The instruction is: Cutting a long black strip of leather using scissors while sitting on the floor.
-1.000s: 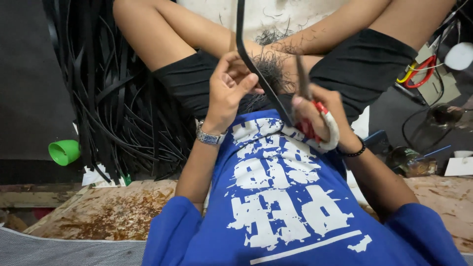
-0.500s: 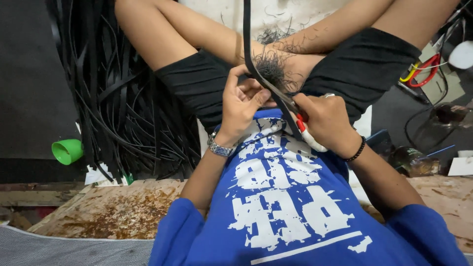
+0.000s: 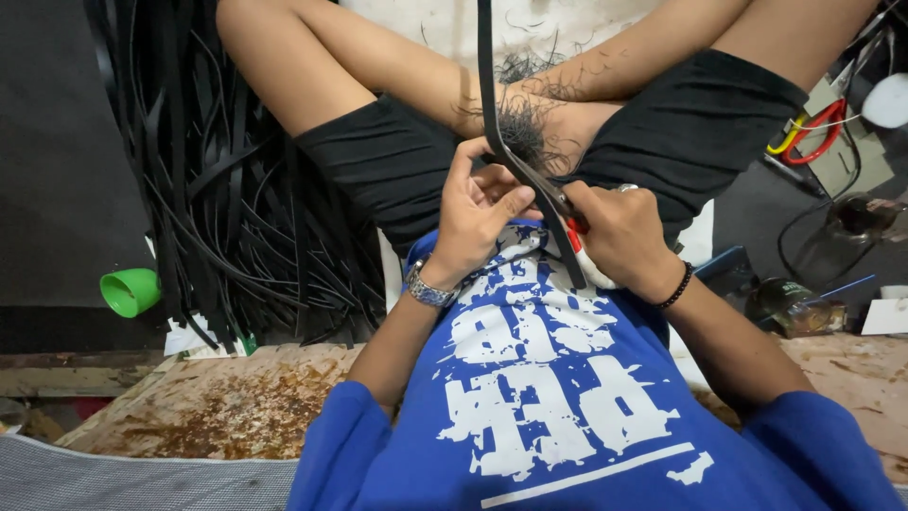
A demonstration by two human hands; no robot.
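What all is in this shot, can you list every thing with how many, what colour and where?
black strip: one, black, running down from the top edge to both hands
scissors: one pair, red handles, in the right hand, against the strip
pile of strips: many, black, heaped at left
cup: one, green, on its side at far left
second scissors: one pair, red and yellow handles, upper right
bottle: one, dark glass, lying at right
wooden board: one, brown and stained, lower left
left hand: one, wristwatch, fingers pinching the strip
right hand: one, black bead bracelet, gripping the scissors
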